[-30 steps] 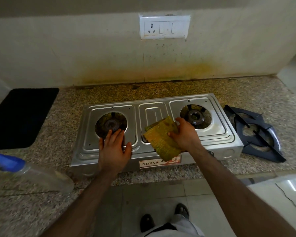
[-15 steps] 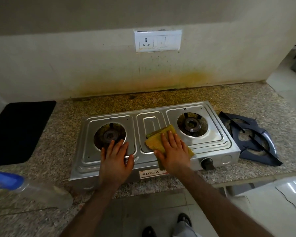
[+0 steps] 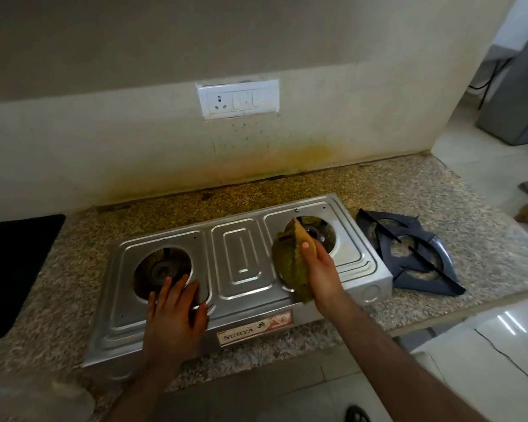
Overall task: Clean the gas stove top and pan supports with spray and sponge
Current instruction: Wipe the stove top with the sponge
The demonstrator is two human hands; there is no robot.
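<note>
Head view: right hand (image 3: 320, 269) pinches sponge (image 3: 290, 263) over stove (image 3: 244, 260) labelled "SURYA"; left hand (image 3: 174, 315) flat, fingers straight; pan supports (image 3: 409, 254) beside it

We see the stove (image 3: 241, 260) is of pressed metal, smooth with a dull shine. The sponge (image 3: 288, 263) looks rough and fibrous, a matt yellow-green. The pan supports (image 3: 409, 254) are dark matt metal. The counter (image 3: 439, 193) is speckled stone, a little glossy. The socket plate (image 3: 238, 99) is smooth white plastic.

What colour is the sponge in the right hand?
Yellow-green, mottled; the sponge shows in the head view.
</note>
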